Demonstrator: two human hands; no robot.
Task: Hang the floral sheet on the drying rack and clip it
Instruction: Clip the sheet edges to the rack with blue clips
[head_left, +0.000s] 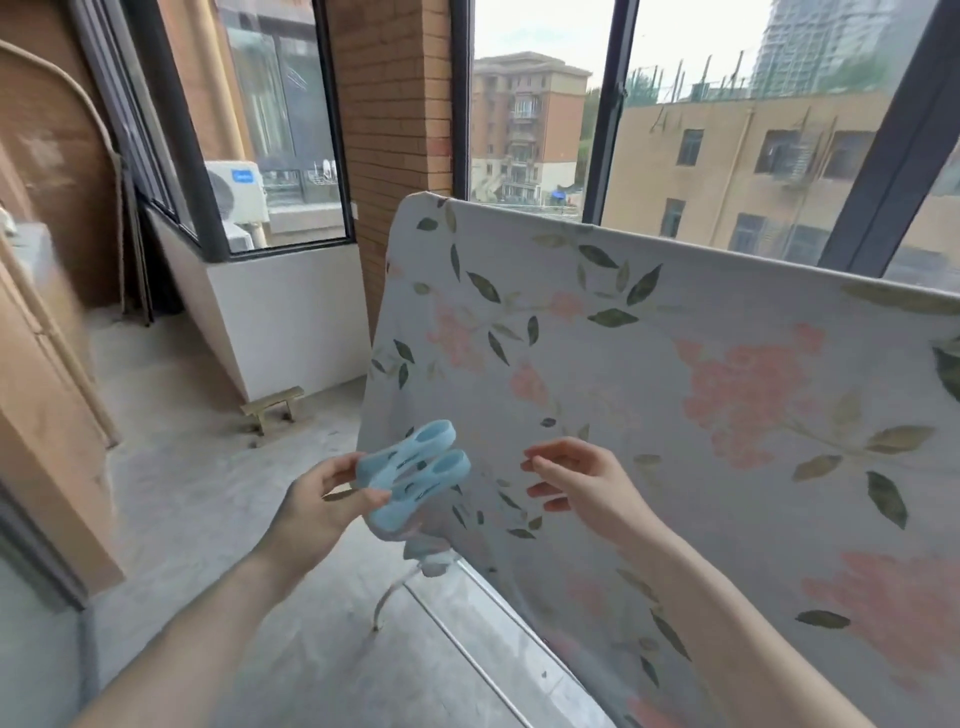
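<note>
Left hand (317, 499) grip pinching blue clips (410, 475); right hand (576, 480) loosely open, empty, near floral sheet (675, 389) draped over rack. Concrete floor (208, 493), windows far.

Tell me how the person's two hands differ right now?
The left hand grips light blue clips; the right hand holds nothing. The left hand's fingers curl around the clips; the right hand's fingers are loosely spread, reaching toward them. Both hover in front of the floral sheet.
</note>
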